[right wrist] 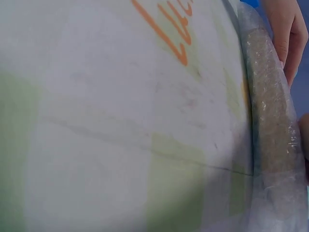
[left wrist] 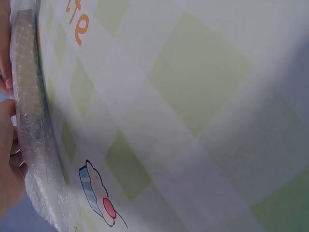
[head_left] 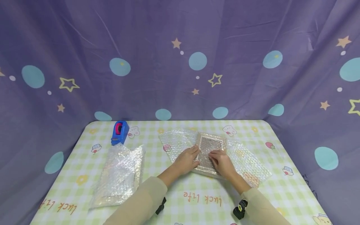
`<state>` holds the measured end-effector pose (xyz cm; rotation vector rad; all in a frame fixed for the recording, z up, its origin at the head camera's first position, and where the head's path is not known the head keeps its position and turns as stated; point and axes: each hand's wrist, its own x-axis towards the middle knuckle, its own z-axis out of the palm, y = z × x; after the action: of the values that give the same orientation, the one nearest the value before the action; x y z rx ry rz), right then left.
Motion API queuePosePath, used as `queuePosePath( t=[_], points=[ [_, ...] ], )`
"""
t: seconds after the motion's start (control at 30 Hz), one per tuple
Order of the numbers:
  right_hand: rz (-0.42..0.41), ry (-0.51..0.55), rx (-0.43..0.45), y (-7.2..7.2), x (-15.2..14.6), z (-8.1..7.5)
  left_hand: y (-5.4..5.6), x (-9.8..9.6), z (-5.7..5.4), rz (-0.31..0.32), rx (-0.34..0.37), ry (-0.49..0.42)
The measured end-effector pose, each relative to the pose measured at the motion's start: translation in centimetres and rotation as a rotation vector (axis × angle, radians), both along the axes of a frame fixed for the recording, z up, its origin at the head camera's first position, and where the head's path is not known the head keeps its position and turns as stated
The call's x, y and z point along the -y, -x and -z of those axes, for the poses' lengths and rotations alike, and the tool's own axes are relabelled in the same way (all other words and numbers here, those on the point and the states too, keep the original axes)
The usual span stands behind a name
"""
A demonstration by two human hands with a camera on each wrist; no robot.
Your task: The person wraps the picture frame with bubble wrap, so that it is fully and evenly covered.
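As it lies flat, the frame points lengthwise toward the curtain.

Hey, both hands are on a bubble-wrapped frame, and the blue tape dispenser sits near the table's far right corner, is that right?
Not quite: the tape dispenser sits near the table's far left corner, as the head view shows. The left hand and right hand are on a bubble-wrapped frame.

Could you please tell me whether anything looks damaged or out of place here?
Nothing looks clearly damaged. The bubble-wrapped frame lies slightly askew on the tablecloth, whose printed lettering reads upside down in the head view.
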<state>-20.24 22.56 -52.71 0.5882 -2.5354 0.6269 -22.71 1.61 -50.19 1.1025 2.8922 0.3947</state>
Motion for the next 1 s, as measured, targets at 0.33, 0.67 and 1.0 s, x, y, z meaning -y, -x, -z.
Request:
queuePosePath(
  t=[0.33,0.67,1.0],
  points=[
    [-0.102,-0.106,0.382,-1.5,-0.6,-2.4,0.4,0.4,-0.2,-0.009,0.007,-0.017],
    [-0.074,-0.126,0.418,-1.9,-0.7,-2.4,0.3,0.3,-0.4,-0.026,0.019,-0.038],
    [-0.077,-0.132,0.386,-2.3,-0.9,-2.1,0.0,-1.0,-1.0,0.073,-0.001,0.173]
  ],
)
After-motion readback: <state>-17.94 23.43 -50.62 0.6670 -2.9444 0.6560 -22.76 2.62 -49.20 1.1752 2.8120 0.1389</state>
